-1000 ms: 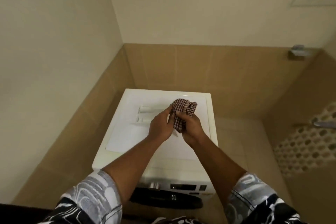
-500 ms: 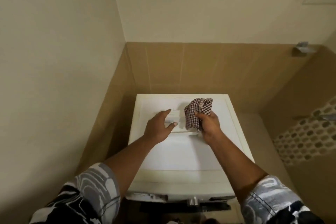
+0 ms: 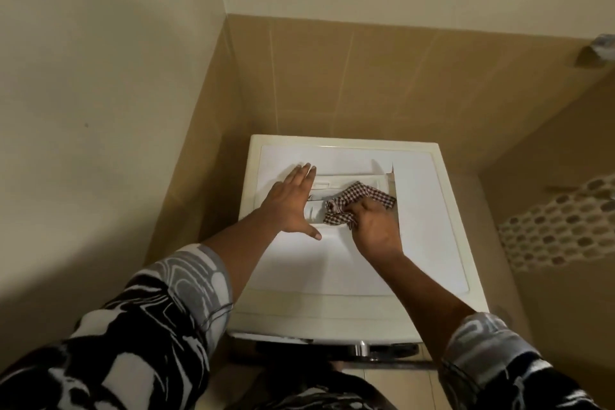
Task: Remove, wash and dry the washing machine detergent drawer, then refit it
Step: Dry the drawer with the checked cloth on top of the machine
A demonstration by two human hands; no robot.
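Note:
The white detergent drawer lies on top of the white washing machine, towards its back. My left hand rests flat with spread fingers on the drawer's left end. My right hand grips a crumpled red-and-white checked cloth and presses it onto the drawer's right half. The cloth and my hands hide much of the drawer.
The machine stands in a corner between a cream wall on the left and tan tiles behind. A wall with hexagon mosaic is on the right. The machine's front panel with a knob shows at the near edge.
Both hands have come down from holding the cloth together. My left hand let go and went flat on the drawer; my right hand brought the cloth down onto the drawer.

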